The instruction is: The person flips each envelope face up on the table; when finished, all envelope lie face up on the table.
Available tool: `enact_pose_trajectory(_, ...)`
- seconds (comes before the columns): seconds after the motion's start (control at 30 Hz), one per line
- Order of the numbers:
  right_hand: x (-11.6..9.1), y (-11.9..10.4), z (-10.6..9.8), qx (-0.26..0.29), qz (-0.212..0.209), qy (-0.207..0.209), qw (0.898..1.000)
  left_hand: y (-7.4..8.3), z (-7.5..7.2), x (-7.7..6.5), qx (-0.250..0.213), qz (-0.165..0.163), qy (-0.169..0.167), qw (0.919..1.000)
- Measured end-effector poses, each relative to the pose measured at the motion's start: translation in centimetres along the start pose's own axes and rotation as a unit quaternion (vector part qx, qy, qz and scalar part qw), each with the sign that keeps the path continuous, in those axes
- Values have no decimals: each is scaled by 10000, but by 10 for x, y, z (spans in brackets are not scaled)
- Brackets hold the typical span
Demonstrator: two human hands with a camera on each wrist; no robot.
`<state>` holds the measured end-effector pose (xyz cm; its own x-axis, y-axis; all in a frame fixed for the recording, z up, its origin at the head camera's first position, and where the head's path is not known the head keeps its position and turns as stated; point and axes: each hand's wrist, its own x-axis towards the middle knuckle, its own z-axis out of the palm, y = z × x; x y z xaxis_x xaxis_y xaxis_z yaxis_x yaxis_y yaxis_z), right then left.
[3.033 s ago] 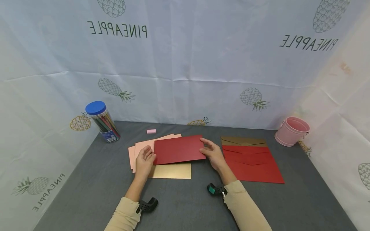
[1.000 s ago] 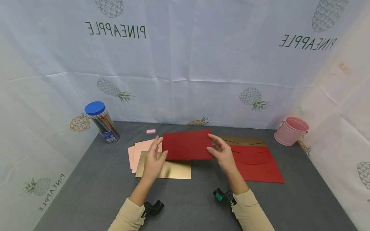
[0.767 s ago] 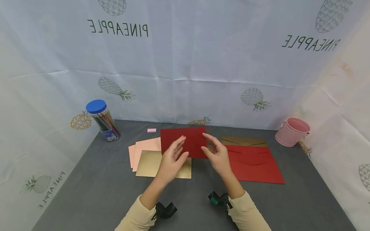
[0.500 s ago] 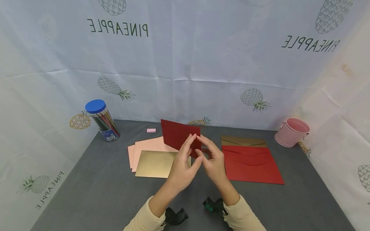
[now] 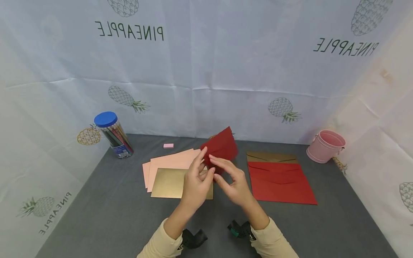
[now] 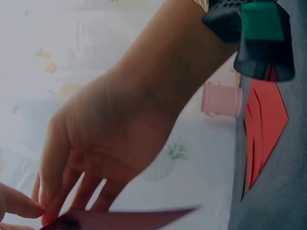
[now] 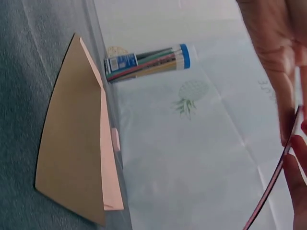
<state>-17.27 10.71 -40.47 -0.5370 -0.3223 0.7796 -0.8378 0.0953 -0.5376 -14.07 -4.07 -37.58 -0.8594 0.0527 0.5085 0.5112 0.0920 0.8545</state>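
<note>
Both hands hold a red envelope (image 5: 224, 145) upright above the table, turned at an angle to the head view. My left hand (image 5: 195, 188) pinches it near its left edge between thumb and fingers. Close beside it, my right hand (image 5: 237, 184) also pinches that edge. The right wrist view shows the envelope edge-on as a thin dark line, with fingertips of both hands on it. Below the left hand lies a gold envelope (image 5: 167, 182), partly over pink envelopes (image 5: 171, 161). To the right lies another red envelope (image 5: 280, 184) with flap lines showing, overlapping a brown-gold one (image 5: 272, 157).
A clear jar of pencils with a blue lid (image 5: 113, 134) stands at the back left. A small pink eraser (image 5: 168, 146) lies near the back edge. At the back right is a pink bucket (image 5: 325, 147). White pineapple-print cloth (image 5: 206, 71) surrounds the grey table (image 5: 106, 215).
The red envelope has been lifted off the gold and pink ones and turned. My left hand has moved right, beside the right hand, from the envelope's left end to its edge.
</note>
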Motion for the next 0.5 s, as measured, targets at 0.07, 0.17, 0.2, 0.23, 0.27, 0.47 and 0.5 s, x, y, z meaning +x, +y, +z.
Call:
enact_pose_trajectory(0.07, 0, 3, -4, -9, 177, 11, 9998, -5, -4, 3, -78, -184, 48, 9998)
enact_pose_trajectory(0.17, 1, 4, -15, -27, 593, 171, 9981, -12, -10, 8, -379, -471, 21, 9982)
enact_pose_trajectory(0.2, 2, 3, -20, -42, 767, 263, 9967, -15, -12, 9, -526, -546, -3, 9971)
enact_pose_trajectory(0.23, 3, 2, -25, -33, 958, 352, 9948, -18, -14, 11, -678, -610, -26, 9958)
enact_pose_trajectory(0.27, 4, 1, -31, -29, 1147, 458, 9923, -21, -16, 12, -845, -650, -55, 9943)
enact_pose_trajectory(0.47, -2, 11, -65, -125, 1996, 1216, 9722, -39, -30, 21, -1310, -814, -179, 9879)
enact_pose_trajectory(0.5, -5, 16, -70, -130, 2193, 1308, 9668, -41, -32, 22, -1354, -877, -198, 9867)
